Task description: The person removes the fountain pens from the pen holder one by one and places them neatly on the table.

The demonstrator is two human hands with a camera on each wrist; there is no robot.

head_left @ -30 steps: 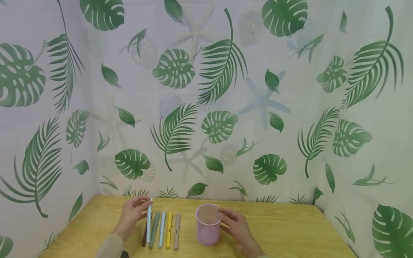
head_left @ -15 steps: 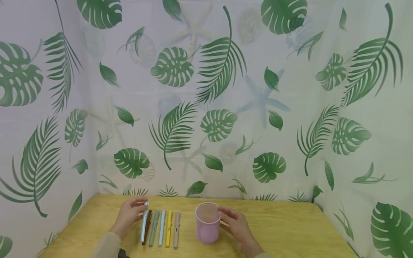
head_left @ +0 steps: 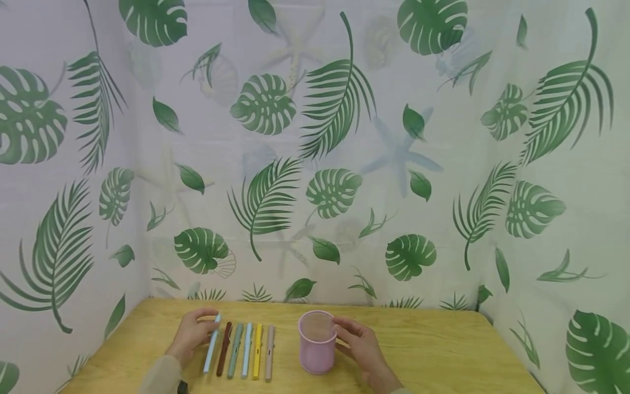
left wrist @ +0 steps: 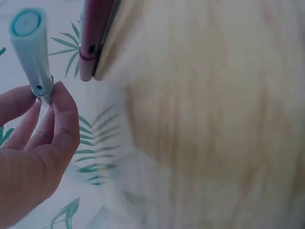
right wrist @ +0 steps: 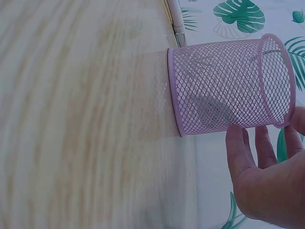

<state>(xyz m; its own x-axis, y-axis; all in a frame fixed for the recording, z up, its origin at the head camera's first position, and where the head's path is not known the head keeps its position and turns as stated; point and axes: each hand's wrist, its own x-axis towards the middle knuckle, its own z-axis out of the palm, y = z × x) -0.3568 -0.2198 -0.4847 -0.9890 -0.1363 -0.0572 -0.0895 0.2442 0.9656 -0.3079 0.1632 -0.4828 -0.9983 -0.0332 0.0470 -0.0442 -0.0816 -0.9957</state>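
My left hand (head_left: 189, 335) pinches a light blue pen (head_left: 211, 347) near its upper end. The pen slants beside the row; in the left wrist view the same pen (left wrist: 32, 55) sits between thumb and fingers. Just right of it lies a dark brown pen (head_left: 223, 349). Further right come a grey-green pen (head_left: 235, 350), another light blue pen (head_left: 247, 350), a yellow pen (head_left: 258, 352) and a pinkish-grey pen (head_left: 269, 353). My right hand (head_left: 364, 350) touches the right side and rim of an upright pink mesh pen cup (head_left: 317, 355); its fingers (right wrist: 236, 148) do not wrap round it.
The wooden table (head_left: 433, 350) bears the pens and the cup. A white curtain (head_left: 315, 284) printed with green leaves surrounds the table at the back and both sides. No pens show through the mesh.
My left hand has carried the light blue pen leftward and down, from over the dark brown pen to its left side. The right hand and the cup have stayed put.
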